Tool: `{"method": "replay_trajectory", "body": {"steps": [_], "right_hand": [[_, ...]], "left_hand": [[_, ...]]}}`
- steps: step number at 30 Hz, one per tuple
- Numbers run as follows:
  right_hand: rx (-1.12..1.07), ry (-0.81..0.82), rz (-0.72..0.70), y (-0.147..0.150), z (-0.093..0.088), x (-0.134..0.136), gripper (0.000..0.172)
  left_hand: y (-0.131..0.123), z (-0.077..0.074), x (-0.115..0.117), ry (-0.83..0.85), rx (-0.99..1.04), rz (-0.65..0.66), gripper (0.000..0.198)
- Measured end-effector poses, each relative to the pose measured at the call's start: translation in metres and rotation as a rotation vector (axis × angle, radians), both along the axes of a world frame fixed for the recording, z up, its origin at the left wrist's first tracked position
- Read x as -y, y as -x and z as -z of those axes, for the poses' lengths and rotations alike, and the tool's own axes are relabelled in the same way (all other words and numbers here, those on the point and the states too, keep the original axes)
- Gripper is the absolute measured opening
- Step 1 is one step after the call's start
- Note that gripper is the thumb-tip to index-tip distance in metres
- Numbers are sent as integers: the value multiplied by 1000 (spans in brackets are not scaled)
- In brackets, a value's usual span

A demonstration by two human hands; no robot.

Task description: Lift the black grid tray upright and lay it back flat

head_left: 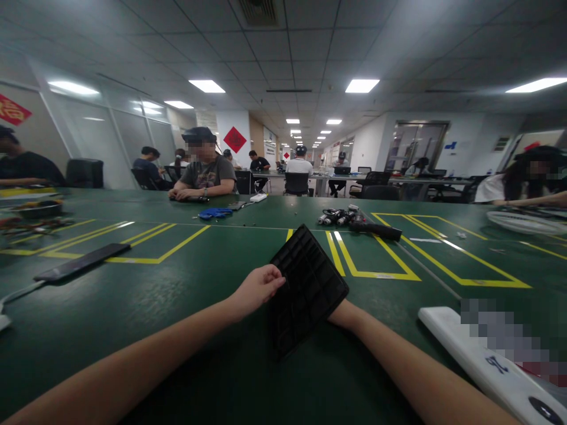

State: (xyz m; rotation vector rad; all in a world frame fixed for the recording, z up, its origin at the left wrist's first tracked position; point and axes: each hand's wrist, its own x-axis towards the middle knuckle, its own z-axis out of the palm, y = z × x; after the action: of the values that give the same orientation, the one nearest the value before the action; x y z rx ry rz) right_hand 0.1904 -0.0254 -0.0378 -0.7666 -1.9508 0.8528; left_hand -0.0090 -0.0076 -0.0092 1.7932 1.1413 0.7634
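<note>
A black tray [310, 283] divided into small compartments is held up at a tilt above the green table, in the middle of the view. Behind its lower right side is my right hand [343, 314], which supports it; the tray hides those fingers. My left hand [261, 288] is in front of the tray's left part, with thumb and fingertips closed in a pinch against or just before the compartments. Something small and dark may be between those fingertips, too small to make out.
A black bar [84, 261] with a white cable lies at left. Blue gloves [215, 213], a bundle of black cabled parts [339, 216] and a black cylinder [376, 229] lie farther back. A white power strip [487, 360] is at near right. Several people sit around.
</note>
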Motion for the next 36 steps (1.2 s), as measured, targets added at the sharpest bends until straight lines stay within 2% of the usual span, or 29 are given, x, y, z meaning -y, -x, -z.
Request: {"method": "replay_trajectory", "body": {"steps": [6, 13, 15, 19, 22, 26, 28, 32, 36], "right_hand": [[-11, 20, 27, -1, 2, 0, 38], [-16, 32, 12, 1, 3, -2, 33], [-17, 33, 10, 1, 2, -1, 33], [-25, 30, 14, 1, 1, 0, 33], [-25, 27, 18, 1, 1, 0, 33], [-14, 23, 15, 2, -1, 1, 31], [-11, 21, 19, 3, -3, 2, 31], [-8, 16, 44, 2, -6, 4, 33], [4, 17, 56, 1, -4, 4, 32]], "left_hand": [[-2, -5, 6, -433, -371, -17, 18], [-1, 2, 10, -724, -627, 28, 23], [1, 4, 9, -821, -719, 74, 22], [3, 3, 10, -964, -865, 256, 24], [4, 1, 11, -878, -725, 236, 27], [2, 0, 5, -491, -409, 76, 19], [0, 0, 3, -394, -357, 24, 23], [-3, 0, 4, -424, -400, -56, 27], [-3, -4, 7, -442, -405, 2, 19]]}}
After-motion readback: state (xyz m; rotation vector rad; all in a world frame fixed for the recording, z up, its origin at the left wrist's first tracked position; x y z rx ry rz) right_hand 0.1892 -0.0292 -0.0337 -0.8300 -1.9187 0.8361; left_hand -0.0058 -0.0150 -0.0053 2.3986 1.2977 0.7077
